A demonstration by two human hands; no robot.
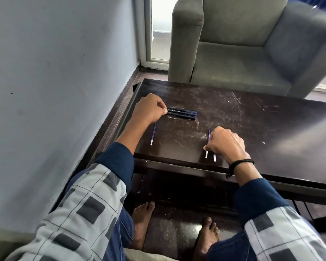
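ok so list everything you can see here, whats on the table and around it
pens: three, black with blue ends, side by side on the far left of the table
loose refill: one, blue with a clear tip, beside the left forearm
held refills: two, blue with clear tips, near edge of the table
table: one, dark brown, scratched, in front of the person
armchair: one, grey-green, behind the table
wall: blue-grey, on the left
wristband: one, black, right wrist
feet: two, bare, under the table
left hand: pinches the pens' left end
right hand: grips the held refills
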